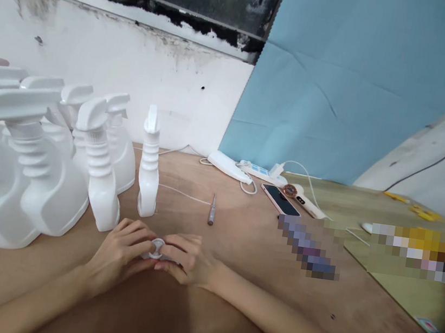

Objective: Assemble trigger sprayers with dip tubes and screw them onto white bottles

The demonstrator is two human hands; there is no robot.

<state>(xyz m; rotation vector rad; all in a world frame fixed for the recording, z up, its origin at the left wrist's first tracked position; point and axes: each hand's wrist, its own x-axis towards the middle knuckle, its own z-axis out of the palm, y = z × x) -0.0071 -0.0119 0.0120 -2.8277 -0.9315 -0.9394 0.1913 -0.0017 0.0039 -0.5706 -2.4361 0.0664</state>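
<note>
Near the table's front edge, my left hand [126, 249] and my right hand [186, 259] grip a small white plastic piece [158, 246] between them. Its rounded, ring-like end faces up; my fingers hide the rest, so its exact kind does not show. Just beyond my left hand stands a white trigger spray bottle [103, 202], upright. A second spray bottle [149, 176], narrow side toward me, stands apart from the group. A small screwdriver [212, 211] with a clear handle lies on the table beyond my right hand.
Several more white spray bottles [55, 193] crowd the left side. At the back are a white device [228, 166], a power strip [260, 171] with cables, a phone [281, 200] and a handheld fan-like device [304, 199]. Blurred patches cover things at right on the wooden table [251, 263].
</note>
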